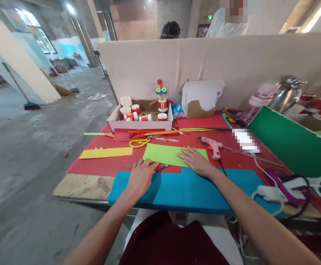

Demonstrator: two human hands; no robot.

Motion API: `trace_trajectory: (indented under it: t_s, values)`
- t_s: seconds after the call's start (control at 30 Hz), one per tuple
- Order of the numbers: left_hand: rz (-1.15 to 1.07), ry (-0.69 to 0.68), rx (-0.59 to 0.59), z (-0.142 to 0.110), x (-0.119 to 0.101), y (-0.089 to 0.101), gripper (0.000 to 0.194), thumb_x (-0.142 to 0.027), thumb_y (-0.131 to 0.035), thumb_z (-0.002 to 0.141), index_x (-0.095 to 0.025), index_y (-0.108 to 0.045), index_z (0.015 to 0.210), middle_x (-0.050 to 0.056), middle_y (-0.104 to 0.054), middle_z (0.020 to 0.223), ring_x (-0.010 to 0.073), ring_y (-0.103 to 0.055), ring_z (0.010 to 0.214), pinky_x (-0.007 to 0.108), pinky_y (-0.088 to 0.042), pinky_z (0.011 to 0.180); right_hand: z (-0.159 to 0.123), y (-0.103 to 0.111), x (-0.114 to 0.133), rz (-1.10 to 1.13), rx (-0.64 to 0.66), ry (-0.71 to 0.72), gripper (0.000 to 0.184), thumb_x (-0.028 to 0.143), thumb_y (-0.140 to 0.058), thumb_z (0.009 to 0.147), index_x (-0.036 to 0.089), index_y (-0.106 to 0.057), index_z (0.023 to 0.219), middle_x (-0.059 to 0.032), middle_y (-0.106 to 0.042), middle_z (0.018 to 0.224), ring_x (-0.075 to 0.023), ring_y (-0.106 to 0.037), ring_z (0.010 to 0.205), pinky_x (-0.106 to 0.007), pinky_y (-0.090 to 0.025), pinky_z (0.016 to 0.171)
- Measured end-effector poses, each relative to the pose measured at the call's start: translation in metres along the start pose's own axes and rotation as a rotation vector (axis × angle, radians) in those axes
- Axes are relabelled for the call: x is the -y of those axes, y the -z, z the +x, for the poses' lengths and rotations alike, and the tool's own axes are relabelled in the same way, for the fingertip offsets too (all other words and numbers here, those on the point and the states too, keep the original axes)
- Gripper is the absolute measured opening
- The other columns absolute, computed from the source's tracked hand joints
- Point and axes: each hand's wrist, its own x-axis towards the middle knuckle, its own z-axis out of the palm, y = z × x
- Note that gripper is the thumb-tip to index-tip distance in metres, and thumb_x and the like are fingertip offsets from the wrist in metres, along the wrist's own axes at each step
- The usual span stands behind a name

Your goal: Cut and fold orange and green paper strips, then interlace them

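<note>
A sheet of light green paper [163, 152] lies crosswise on the red-covered table. My right hand [195, 161] is spread flat over the sheet's right half, fingers apart. At the sheet's near left edge, my left hand [141, 176] is closed around a red utility knife [157, 166]; its greyish blade end points right along the near edge. Most of the knife's handle is hidden by the fingers. Beyond the sheet rest yellow-handled scissors [140, 142], and a pink glue gun [212, 146] lies to its right. A yellow paper strip [106, 152] is on the left.
A white box [141, 126] of paper cups stands at the back, a cup figure rising from it. Blue covering [177, 191] drapes the front edge. A green board [290, 141], power strip [272, 193] and cables crowd the right. A partition [149, 66] closes the back.
</note>
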Motion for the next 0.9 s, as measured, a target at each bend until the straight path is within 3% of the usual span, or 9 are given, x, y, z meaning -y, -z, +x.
trace_trajectory:
  t_s: [0.47,0.77,0.9]
  values:
    - [0.079,-0.001,0.028,0.0,-0.012,0.002,0.042,-0.021,-0.036,0.097,-0.028,-0.051,0.135,0.009,-0.057,0.117,0.0264,-0.05,0.107,0.039,-0.043,0.088,0.005,-0.013,0.001,-0.03,-0.037,0.007,0.051,0.047,-0.021,0.1,0.034,-0.039,0.147,0.0008,-0.028,0.158,-0.0302,-0.016,0.147,-0.054,-0.016,0.118]
    - [0.071,0.101,0.013,-0.01,0.016,0.007,0.043,-0.02,-0.037,0.096,-0.032,-0.054,0.133,0.008,-0.057,0.118,0.0259,-0.05,0.11,0.038,-0.043,0.087,0.037,-0.019,0.037,0.026,-0.045,-0.01,0.049,0.045,-0.024,0.101,0.036,-0.036,0.147,0.0019,-0.025,0.159,-0.0305,-0.012,0.147,-0.055,-0.012,0.118]
    - [0.044,0.118,0.005,-0.009,0.025,0.005,0.044,-0.019,-0.038,0.096,-0.03,-0.053,0.135,0.008,-0.057,0.117,0.025,-0.05,0.109,0.037,-0.043,0.09,0.041,-0.016,0.031,0.072,-0.039,0.014,0.049,0.045,-0.025,0.1,0.034,-0.039,0.146,0.0013,-0.025,0.159,-0.0317,-0.014,0.147,-0.056,-0.014,0.118]
